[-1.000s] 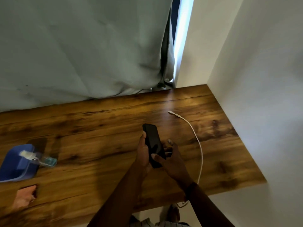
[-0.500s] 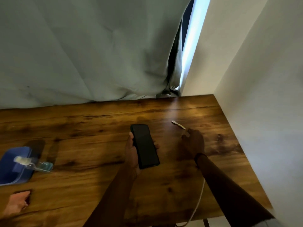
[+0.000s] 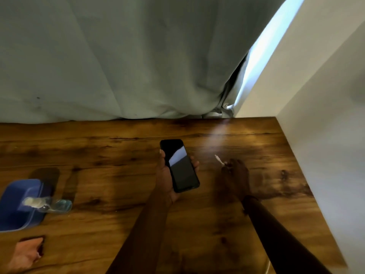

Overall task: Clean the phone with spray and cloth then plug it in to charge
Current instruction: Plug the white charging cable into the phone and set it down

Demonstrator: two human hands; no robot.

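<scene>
At the near left corner of the table (image 3: 110, 155), a pinkish, blurred thing (image 3: 26, 252) lies partly out of view; I cannot tell what it is. By the near right edge a short pale stretch of the charging cable (image 3: 267, 268) shows beside the right forearm, which hides the rest of its run. Further in along the left edge lies a blue cloth (image 3: 19, 204), cut off by the picture's side. A clear spray bottle (image 3: 47, 203) lies on its side across it, smeared by blur. Mid-table, the left hand (image 3: 166, 175) grips the phone (image 3: 180, 167) from below, dark screen up, thumb on one long side and fingertips curled round the other. Just right of it the right hand (image 3: 236, 175), deep in shadow, pinches the cable near its white plug (image 3: 219, 159), which pokes out past the fingertips. Behind the far edge hangs a grey-green curtain (image 3: 118, 56); a white wall (image 3: 325, 95) meets the right edge.
</scene>
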